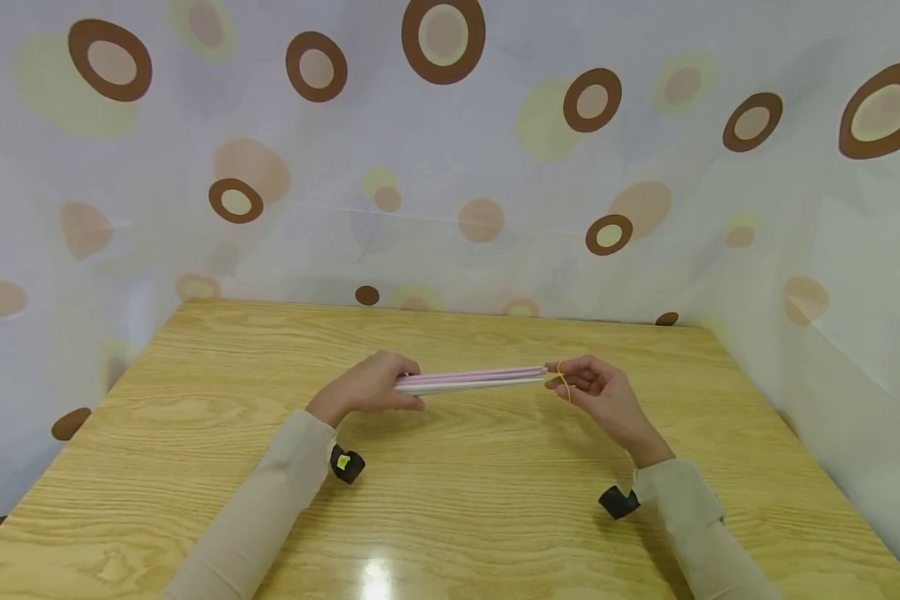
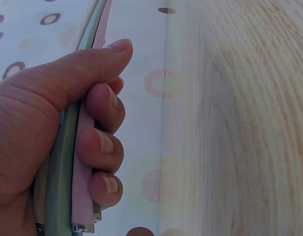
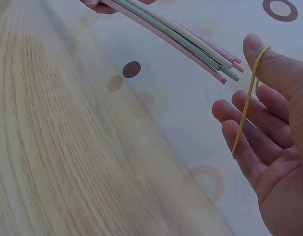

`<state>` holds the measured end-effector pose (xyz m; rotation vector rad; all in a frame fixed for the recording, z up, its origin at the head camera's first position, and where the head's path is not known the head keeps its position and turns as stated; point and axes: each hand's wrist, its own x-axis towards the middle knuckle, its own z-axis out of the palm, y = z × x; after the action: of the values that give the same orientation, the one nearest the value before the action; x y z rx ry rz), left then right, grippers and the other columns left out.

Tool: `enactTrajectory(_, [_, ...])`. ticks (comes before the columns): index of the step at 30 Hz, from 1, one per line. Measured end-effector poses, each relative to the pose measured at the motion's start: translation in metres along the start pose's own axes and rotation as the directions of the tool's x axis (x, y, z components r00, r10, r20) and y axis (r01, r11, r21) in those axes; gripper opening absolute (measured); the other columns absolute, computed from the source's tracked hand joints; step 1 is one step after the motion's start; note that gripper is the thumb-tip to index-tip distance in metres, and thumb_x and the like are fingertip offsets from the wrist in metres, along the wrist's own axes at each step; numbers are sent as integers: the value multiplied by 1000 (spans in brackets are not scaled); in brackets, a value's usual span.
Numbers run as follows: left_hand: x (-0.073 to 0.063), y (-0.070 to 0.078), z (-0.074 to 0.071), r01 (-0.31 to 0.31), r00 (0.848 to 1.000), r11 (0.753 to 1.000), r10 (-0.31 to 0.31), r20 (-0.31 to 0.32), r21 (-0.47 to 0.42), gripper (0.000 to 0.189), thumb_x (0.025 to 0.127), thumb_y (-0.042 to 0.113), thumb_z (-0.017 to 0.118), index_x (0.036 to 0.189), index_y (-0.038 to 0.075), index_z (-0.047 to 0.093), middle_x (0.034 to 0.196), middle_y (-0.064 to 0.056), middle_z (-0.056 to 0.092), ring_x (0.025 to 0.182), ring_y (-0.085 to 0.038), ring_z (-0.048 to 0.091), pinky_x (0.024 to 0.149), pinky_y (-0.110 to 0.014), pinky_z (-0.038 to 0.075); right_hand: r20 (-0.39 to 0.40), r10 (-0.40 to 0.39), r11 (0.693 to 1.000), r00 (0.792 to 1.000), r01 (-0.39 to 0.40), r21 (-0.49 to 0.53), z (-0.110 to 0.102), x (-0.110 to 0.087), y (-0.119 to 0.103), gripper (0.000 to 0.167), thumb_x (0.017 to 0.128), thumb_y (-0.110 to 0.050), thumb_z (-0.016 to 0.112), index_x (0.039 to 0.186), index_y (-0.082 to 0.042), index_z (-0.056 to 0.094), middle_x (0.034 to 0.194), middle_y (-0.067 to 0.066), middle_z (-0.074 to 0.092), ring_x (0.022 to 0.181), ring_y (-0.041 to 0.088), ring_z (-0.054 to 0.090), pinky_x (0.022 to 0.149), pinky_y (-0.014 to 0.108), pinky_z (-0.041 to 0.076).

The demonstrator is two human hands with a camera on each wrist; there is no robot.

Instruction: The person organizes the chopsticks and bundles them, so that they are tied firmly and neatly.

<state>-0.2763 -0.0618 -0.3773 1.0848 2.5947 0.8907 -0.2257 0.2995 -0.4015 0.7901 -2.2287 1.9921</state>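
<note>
Left hand [image 1: 375, 383] wrapped round one end of a bundle of slender sticks [image 1: 472, 375], pink, pale green and whitish, thumb laid across and fingertips curled in; the bundle is held above the tabletop [image 1: 450, 500], free ends pointed toward the right hand [image 1: 603, 396]. By that hand, with thumb and fingers spread apart, a yellow band [image 3: 245, 107] is stretched into a narrow loop; nothing is pinched there. Stick tips are seen just beside the loop, not passed through it. Step in hand judged to be the lining up of loop and tips, ahead of banding. For the next move, the loop would need to be held wide, brought over all the tips together and slid along the bundle before being released. Tips are staggered, so a shorter stick could be missed. Exact stick count not made out.
</note>
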Motion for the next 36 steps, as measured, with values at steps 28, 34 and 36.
enactTrajectory(28, [1,2,0,-20,1000,1000,20,16,-24,16,84,21,75,88,9,66,72,0,58,56,-10,45,53,-23,38,30,-35,999,999,35,-4,19,5,3,44,86,7,66,125,13,46,122,-4,60,110,6,60,84,25,53])
enactTrajectory(34, [1,4,0,-22,1000,999,23,19,-26,15,84,21,75,87,9,66,71,1,57,55,-9,44,53,-23,38,32,-42,999,999,42,19,19,8,1,44,88,6,63,125,18,41,122,5,61,111,9,61,83,36,54])
enactTrajectory(36, [1,4,0,-28,999,999,28,17,-17,15,84,21,76,87,9,66,71,1,57,56,-9,44,54,-23,38,37,-40,999,998,39,32,19,9,0,45,89,5,63,126,19,40,121,7,61,112,10,61,83,39,54])
